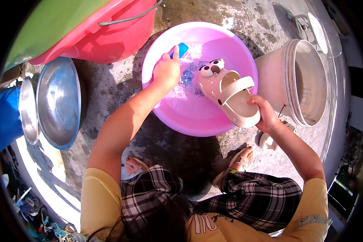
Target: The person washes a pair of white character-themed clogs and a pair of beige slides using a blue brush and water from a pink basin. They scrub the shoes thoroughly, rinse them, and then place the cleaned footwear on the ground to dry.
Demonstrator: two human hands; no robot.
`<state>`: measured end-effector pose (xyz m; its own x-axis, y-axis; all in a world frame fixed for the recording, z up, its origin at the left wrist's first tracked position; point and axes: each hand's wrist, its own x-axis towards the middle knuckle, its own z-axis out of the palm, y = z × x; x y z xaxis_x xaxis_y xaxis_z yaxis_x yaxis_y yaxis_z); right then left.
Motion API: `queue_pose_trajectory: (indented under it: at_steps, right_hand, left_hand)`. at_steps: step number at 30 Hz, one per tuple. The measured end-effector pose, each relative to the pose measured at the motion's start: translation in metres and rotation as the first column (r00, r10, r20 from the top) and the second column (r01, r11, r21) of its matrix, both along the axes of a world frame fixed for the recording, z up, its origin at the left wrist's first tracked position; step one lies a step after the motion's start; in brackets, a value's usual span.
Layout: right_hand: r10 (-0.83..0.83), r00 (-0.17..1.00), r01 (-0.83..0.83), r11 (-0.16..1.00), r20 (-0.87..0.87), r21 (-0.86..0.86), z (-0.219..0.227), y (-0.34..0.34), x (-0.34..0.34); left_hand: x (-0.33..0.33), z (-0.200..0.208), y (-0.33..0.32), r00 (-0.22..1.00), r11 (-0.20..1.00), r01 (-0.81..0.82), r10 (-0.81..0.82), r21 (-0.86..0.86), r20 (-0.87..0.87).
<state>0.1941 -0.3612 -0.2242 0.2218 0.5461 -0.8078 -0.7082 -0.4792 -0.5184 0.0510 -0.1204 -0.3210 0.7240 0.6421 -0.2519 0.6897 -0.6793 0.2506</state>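
A pink basin [165,117] with shallow water stands on the floor in front of me. My right hand [267,115] grips a beige clog [224,94] by its heel, the thumb inside the shoe. The clog is tilted over the right half of the basin, its toe toward the middle, with cartoon eyes and a brown nose on the toe. Over the left part of the basin, my left hand [167,69] is closed around a small blue block-like thing [182,50], mostly covered by the fingers. Bluish patches show in the water below it.
A large red tub [125,36] and a green one [56,24] stand at the upper left. Metal bowls [58,103] lean at the left. A whitish bucket [278,76] touches close on the right, with another clog [268,142] on the floor below it.
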Motion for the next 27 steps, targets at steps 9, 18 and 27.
queue_pose_trajectory:
  at_steps: [9,18,27]
  right_hand:
    - [0.066,0.975,-0.052,0.996,0.214,-0.070,-0.002,-0.022,-0.008]
    - [0.046,0.946,-0.011,0.994,0.322,-0.111,-0.015,-0.031,-0.010]
    - [0.054,0.956,-0.014,0.990,0.289,-0.138,-0.004,-0.025,-0.009]
  left_hand:
    - [0.004,0.000,-0.039,0.654,0.700,0.590,-0.121,-0.403,0.747]
    - [0.007,0.016,0.009,0.996,0.992,0.068,-0.062,-0.103,0.060]
    - [0.011,0.002,-0.030,0.887,0.721,0.337,-0.027,-0.606,0.460]
